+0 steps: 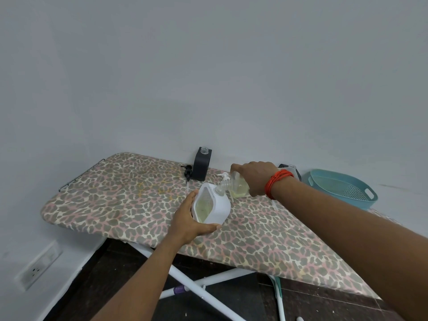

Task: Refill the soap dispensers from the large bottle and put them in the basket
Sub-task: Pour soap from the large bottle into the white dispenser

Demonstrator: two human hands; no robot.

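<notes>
My left hand grips a white soap dispenser with a clear window showing pale yellow liquid; it stands on the leopard-print ironing board. My right hand holds the clear large bottle tipped on its side, its ribbed neck at the white dispenser's opening. A white pump head lies just behind the bottle. A dark grey dispenser with an open neck stands at the back by the wall, its black pump lying beside it. The teal basket sits at the far right.
Another dark object is partly hidden behind my right wrist. The board's white legs cross over a dark floor below. A wall socket is low on the left wall. The grey wall runs right behind the board.
</notes>
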